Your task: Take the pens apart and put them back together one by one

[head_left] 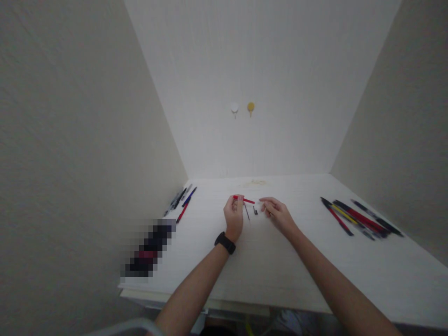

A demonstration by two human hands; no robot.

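Note:
My left hand (234,215), with a black watch on its wrist, is closed around one end of a red pen barrel (249,200). The barrel's other end points right, toward my right hand (276,213). That hand hovers just beyond it, index finger stretched out and the other fingers partly curled. I make out nothing held there, though the fingertips are small and blurred. Below the barrel, a thin dark rod (247,212) like a pen refill slants down from beside my left fingers. A small black clip-like pen part (255,211) lies on the white table (259,261) between my hands.
Several pens, among them a blue pen (189,197) and a red pen (182,212), lie along the left wall. A blurred-out patch (150,249) covers things at front left. At right is a group of pens (360,218). Two hooks (251,107) are on the back wall.

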